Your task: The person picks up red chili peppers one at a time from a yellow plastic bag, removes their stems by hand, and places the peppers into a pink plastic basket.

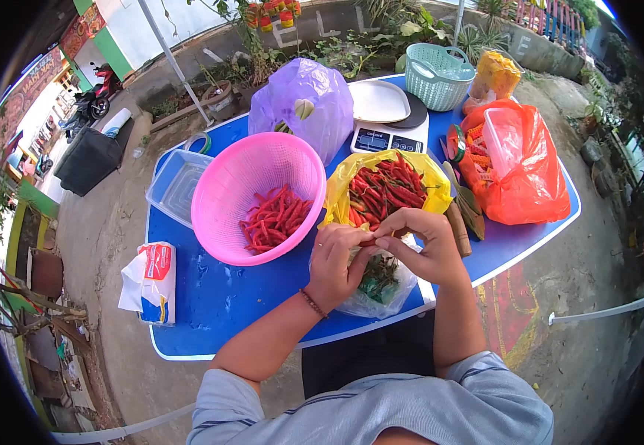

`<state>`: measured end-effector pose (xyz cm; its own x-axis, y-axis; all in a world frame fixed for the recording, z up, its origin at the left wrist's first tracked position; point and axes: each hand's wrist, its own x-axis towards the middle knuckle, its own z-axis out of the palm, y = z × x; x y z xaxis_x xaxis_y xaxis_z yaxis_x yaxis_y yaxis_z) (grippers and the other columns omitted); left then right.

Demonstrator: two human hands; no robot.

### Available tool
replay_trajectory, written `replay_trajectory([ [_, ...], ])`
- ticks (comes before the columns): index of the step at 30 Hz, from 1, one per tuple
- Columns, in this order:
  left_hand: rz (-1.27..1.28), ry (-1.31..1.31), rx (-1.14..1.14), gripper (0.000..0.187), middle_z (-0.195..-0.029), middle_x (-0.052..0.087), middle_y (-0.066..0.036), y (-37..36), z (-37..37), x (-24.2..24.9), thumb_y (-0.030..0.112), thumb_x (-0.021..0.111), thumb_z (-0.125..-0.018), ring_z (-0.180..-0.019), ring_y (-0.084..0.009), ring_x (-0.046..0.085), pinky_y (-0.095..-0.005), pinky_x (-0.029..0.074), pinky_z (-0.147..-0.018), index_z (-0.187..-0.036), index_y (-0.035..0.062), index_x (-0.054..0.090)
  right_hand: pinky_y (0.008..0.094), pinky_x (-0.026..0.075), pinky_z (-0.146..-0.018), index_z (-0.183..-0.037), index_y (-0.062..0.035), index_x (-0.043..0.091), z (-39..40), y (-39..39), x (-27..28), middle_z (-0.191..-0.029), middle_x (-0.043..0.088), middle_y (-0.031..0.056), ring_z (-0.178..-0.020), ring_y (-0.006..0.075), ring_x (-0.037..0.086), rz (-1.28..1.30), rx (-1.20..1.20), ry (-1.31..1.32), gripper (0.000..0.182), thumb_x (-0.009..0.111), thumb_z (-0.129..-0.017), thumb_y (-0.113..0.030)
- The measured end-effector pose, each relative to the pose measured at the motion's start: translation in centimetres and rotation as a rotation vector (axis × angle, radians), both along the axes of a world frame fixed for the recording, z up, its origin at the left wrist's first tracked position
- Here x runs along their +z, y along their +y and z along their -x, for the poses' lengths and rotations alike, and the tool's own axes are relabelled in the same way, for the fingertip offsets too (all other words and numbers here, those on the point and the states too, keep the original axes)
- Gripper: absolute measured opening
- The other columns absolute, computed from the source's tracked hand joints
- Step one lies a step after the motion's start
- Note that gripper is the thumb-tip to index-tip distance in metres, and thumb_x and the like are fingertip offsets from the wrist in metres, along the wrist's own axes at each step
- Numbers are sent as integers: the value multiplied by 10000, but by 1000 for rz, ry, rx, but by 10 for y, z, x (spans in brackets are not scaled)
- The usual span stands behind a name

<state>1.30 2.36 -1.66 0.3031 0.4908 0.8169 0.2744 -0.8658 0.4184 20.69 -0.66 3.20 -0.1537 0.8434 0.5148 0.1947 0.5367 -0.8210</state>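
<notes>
My left hand (337,256) and my right hand (429,243) meet over the table's near side, fingertips pinched together on a red chili pepper (368,242) that is mostly covered by the fingers. Just beyond them, a yellow plastic bag (334,194) lies open, full of red chilies (387,189). Left of my hands stands a pink colander (225,185) with a pile of red chilies (279,220) in it. Below my hands, partly hidden by them, a clear plastic bag (388,300) holds green stems and scraps.
On the blue table (210,297) are a tissue pack (157,282), clear container (173,185), purple bag (303,96), kitchen scale (388,141), white tray (378,100), green basket (434,85) and red bag (537,174). A wooden-looking piece (458,228) lies beside my right hand.
</notes>
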Motion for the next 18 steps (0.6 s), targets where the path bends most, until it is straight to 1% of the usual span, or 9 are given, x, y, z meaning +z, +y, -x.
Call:
replay_trajectory([
  [1,-10,-1,-3,218,-1009,692,-117,-1,0,2,63,753,-900,-910,-308,667,-407,511,-858,-1090,38,650,293,565,-702,-957,7,724,-2,-1,3,-873,721,99,-779,176,716,-50,-13,-58,116,757,-853,49],
  [3,-31,-4,-10,237,-1007,697,-89,-4,-1,5,54,759,-881,-909,-286,660,-405,491,-833,-1092,71,652,288,554,-708,-959,27,704,-6,-7,8,-901,711,109,-809,170,708,-63,-27,-129,143,752,-838,87],
  [4,-20,-8,-3,224,-1000,695,-89,-5,-2,6,57,756,-888,-900,-287,658,-407,492,-826,-1086,67,651,286,548,-710,-960,36,694,-6,-9,10,-916,706,115,-825,166,704,-69,-35,-165,157,749,-830,106],
  [7,28,-30,3,190,-980,684,-92,-8,-3,5,66,742,-907,-877,-292,651,-410,495,-801,-1070,56,645,296,528,-700,-928,36,659,0,-9,10,-883,685,114,-805,177,687,-142,-83,-236,152,732,-821,115],
  [9,83,-58,-12,174,-964,674,-99,-8,-3,2,72,731,-921,-866,-300,646,-406,499,-780,-1065,46,636,300,517,-698,-918,32,632,4,-8,10,-864,664,111,-793,180,669,-138,-69,-228,145,713,-830,113],
  [12,112,-73,-43,135,-961,632,-117,-9,-1,-1,112,669,-1004,-814,-191,628,-285,506,-720,-1068,11,607,292,504,-697,-922,25,605,6,-7,8,-854,638,95,-785,168,641,-62,8,-151,116,682,-870,94],
  [13,126,-91,-60,143,-961,623,-110,-9,-1,-1,127,659,-1014,-807,-174,617,-274,501,-717,-1072,11,600,287,501,-697,-926,22,598,7,-6,8,-853,630,87,-783,161,632,-24,43,-116,104,671,-887,85],
  [16,185,-142,-109,168,-957,601,-93,-12,-1,-1,165,632,-1039,-786,-134,584,-250,484,-709,-1080,11,579,314,512,-711,-982,8,611,5,-5,2,-848,625,78,-809,174,653,89,127,-38,80,655,-935,55],
  [18,247,-175,-136,178,-950,595,-87,-14,-2,-1,180,618,-1049,-773,-123,563,-244,472,-703,-1079,11,570,302,511,-709,-980,8,608,4,-2,-4,-852,624,60,-813,145,644,135,174,31,73,653,-941,51],
])
